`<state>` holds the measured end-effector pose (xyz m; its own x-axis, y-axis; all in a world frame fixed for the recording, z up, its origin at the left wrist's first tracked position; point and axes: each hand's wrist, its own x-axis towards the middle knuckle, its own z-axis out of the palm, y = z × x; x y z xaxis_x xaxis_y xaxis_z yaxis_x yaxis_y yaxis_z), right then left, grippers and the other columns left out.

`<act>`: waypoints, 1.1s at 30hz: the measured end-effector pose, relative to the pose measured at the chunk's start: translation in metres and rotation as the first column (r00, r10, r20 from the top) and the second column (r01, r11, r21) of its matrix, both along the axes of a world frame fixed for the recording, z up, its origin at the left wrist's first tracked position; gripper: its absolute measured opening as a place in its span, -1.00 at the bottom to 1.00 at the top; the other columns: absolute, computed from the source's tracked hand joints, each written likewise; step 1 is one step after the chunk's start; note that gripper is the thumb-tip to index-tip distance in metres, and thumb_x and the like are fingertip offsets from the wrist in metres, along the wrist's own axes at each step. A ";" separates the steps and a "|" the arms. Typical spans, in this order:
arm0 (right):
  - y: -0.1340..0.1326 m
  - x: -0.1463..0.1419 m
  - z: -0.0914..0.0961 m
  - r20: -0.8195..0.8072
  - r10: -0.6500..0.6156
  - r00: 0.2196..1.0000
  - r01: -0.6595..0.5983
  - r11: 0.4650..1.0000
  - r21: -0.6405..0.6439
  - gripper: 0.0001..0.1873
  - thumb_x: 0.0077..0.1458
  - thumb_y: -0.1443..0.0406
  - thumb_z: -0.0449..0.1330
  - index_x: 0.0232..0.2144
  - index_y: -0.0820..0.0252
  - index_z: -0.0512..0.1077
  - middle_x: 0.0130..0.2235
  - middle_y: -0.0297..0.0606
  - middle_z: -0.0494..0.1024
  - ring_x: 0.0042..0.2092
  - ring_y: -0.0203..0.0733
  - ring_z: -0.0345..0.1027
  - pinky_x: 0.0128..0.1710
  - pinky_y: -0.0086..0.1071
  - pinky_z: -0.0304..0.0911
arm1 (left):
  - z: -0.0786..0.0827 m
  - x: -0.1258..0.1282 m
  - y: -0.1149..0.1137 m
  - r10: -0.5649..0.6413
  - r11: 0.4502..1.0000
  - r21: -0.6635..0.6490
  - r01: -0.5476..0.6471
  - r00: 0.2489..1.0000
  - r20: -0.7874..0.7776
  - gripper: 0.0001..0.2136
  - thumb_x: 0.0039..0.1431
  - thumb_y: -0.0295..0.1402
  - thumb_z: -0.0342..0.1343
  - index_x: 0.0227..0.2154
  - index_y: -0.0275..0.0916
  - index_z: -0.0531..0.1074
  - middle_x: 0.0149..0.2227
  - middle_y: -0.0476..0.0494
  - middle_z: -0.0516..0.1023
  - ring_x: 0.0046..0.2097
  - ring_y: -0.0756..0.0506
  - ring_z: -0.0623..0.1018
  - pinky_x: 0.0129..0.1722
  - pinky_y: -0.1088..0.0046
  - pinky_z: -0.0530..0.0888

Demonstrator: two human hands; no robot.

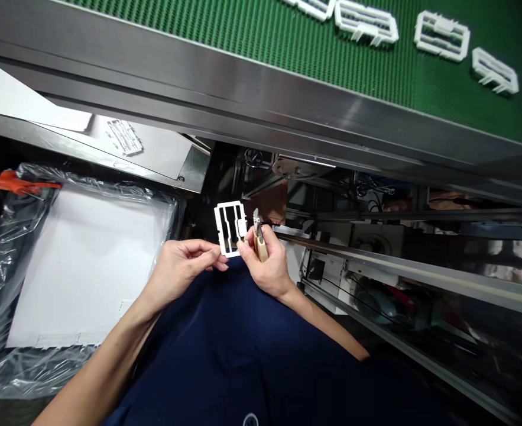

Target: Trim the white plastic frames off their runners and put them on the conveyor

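A small white plastic frame (242, 228) with slots and a square tab is held up in front of my dark blue clothing. My left hand (183, 263) pinches its lower left corner between thumb and fingers. My right hand (270, 267) is closed around a pair of nippers (261, 248) with beige handles, the metal jaws pointing up beside the frame. The right thumb also presses on the frame's lower right corner. Part of the nippers' handles is hidden in the palm.
Across the top runs a green conveyor belt (243, 35) behind a metal rail (225, 77), carrying several white frames (442, 35). At left, a plastic-lined box (87, 266) holds white sheets, with an orange-handled tool (16, 182) on its edge. More frames (125, 137) lie on a white-covered ledge.
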<state>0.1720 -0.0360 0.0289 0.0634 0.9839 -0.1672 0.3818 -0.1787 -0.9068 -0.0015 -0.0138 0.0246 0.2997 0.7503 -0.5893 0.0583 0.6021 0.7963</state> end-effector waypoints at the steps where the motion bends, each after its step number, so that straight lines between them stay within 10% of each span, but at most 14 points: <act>1: 0.000 0.000 0.000 0.003 0.000 1.000 0.000 1.000 0.000 -0.88 0.05 0.29 0.15 -0.40 0.16 0.23 -0.48 -0.43 0.32 -0.49 -0.40 0.19 -0.43 -0.49 0.19 | 0.000 0.000 0.000 0.005 1.000 -0.006 -0.005 1.000 0.006 -0.90 0.03 -0.35 0.21 -0.47 -0.27 0.56 -0.49 -0.12 0.61 -0.43 -0.07 0.57 -0.40 0.50 0.45; 25: 0.001 -0.001 -0.003 0.042 -0.005 0.999 0.007 0.999 -0.035 -0.89 0.04 0.27 0.14 -0.39 0.15 0.26 -0.49 -0.43 0.31 -0.49 -0.37 0.18 -0.42 -0.48 0.18 | -0.003 0.002 0.003 -0.004 1.000 -0.018 0.004 1.000 0.008 -0.89 0.03 -0.36 0.19 -0.49 -0.30 0.53 -0.52 -0.13 0.59 -0.45 -0.06 0.55 -0.42 0.50 0.42; 33: 0.001 -0.001 -0.037 0.097 0.016 0.995 0.006 0.974 -0.226 -0.84 0.04 0.18 0.12 -0.36 0.14 0.31 -0.42 -0.38 0.45 -0.41 -0.30 0.33 -0.37 -0.44 0.22 | -0.047 0.006 -0.011 0.130 0.968 -0.228 -0.099 0.984 0.121 -0.80 -0.01 -0.28 0.26 -0.42 -0.34 0.47 -0.43 -0.21 0.59 -0.41 -0.08 0.57 -0.40 0.49 0.40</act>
<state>0.1710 -0.0348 -0.0085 0.0852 0.9219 -0.3779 0.4676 -0.3719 -0.8019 0.0042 -0.0245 -0.0228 0.3070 0.6401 -0.7043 -0.1195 0.7601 0.6387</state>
